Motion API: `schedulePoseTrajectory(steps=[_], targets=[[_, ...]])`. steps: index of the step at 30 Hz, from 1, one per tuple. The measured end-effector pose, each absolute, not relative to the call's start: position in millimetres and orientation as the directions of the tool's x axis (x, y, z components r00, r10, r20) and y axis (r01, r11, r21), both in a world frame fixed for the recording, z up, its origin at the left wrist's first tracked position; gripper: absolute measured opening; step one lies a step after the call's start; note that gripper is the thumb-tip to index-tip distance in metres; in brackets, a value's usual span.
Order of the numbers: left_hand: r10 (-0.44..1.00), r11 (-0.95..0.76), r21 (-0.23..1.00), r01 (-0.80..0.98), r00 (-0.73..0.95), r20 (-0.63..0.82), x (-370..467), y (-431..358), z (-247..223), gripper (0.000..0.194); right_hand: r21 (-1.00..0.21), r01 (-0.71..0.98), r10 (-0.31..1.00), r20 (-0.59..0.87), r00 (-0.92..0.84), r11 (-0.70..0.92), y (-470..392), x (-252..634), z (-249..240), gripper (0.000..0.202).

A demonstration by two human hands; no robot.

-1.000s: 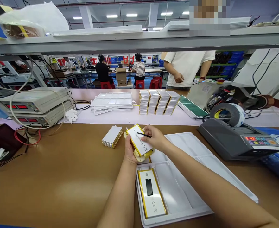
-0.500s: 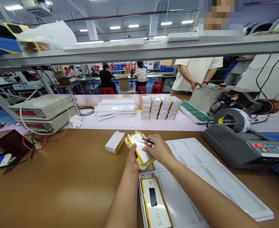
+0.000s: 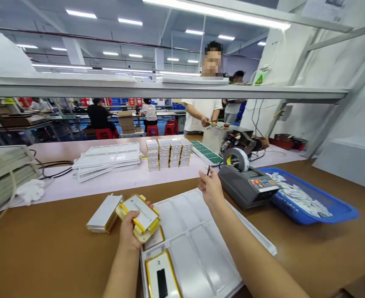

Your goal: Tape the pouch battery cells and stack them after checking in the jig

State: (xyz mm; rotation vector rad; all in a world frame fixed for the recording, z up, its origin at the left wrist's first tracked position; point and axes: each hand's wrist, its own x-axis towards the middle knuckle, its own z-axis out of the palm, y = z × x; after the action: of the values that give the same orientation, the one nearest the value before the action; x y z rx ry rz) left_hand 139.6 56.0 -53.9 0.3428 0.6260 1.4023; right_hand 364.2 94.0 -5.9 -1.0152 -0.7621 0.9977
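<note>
My left hand (image 3: 129, 231) grips a white, yellow-edged pouch battery cell (image 3: 141, 210) together with the cream-coloured holder (image 3: 143, 237) beneath it. Over the near side of the tape dispenser, my right hand (image 3: 212, 187) pinches slim black tweezers (image 3: 209, 169), their tip pointing up. Beneath both arms lies a white compartment tray (image 3: 197, 252). In its near-left compartment is a battery cell with a black patch (image 3: 158, 263). Another cell (image 3: 155, 239) is partly hidden under the holder. A small stack of cells (image 3: 104, 213) stands left of my left hand.
Behind my right hand, a grey tape dispenser (image 3: 247, 188) carries a tape roll (image 3: 240, 159). A blue basket (image 3: 340, 210) of white pieces stands right. Farther back are stacked cells (image 3: 170, 155), white trays (image 3: 107, 159) and a green panel (image 3: 207, 152). A person stands across the bench.
My right hand has moved off the cell, rightward and away toward the tape dispenser, still with the tweezers. My left hand keeps the cell and holder, now turned. The view has swung right.
</note>
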Motion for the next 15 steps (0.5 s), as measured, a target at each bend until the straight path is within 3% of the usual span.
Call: schedulePoseTrajectory(steps=[2,5,8,11,15], targets=[[0.981,0.153,0.581,-0.799,0.052,-0.188,141,57,-51,0.052,-0.959,-0.220,0.944,0.102,0.314,0.177,90,366,-6,0.035],[0.982,0.135,0.574,-0.808,0.031,-0.187,143,55,-48,0.052,-0.963,0.204,0.984,0.172,-0.045,0.177,72,340,-29,0.016],[0.976,0.102,0.540,-0.836,-0.021,-0.217,146,49,-47,0.051,-0.707,0.622,0.934,0.164,-0.318,0.336,48,310,-60,0.009],[0.982,0.065,0.503,-0.862,-0.034,-0.185,144,42,-42,0.043,-0.503,0.746,0.884,0.084,-0.460,0.436,34,299,-76,0.018],[0.990,-0.059,0.539,-0.840,-0.119,-0.077,126,34,-15,0.029,-0.471,0.749,0.870,0.085,-0.486,0.465,33,303,-81,0.021]])
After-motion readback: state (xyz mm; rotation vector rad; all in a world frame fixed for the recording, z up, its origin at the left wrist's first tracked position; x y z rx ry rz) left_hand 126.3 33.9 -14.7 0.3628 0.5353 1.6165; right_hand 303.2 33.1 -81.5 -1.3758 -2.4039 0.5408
